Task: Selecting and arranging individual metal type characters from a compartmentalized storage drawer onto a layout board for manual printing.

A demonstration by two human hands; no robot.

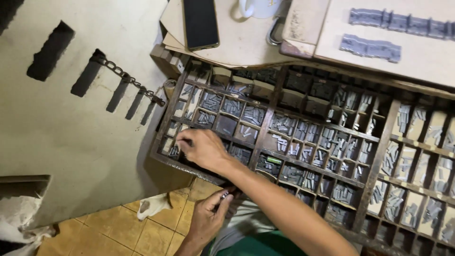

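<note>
- Beige metal cabinet, slotted, with a dark chain hanging from it, stood at the far left, just beside the wooden type case.
- Reaching over, the right hand had its fingers curled down into a compartment at the case's left edge; whether they pinched a piece could not be told.
- Below the case's front rail, the left hand was closed round a small stack of metal type.
- A loosened grip there would likely spill the stack onto the tiled floor.
- Farther right, type blocks lay on a board, well apart.
</note>
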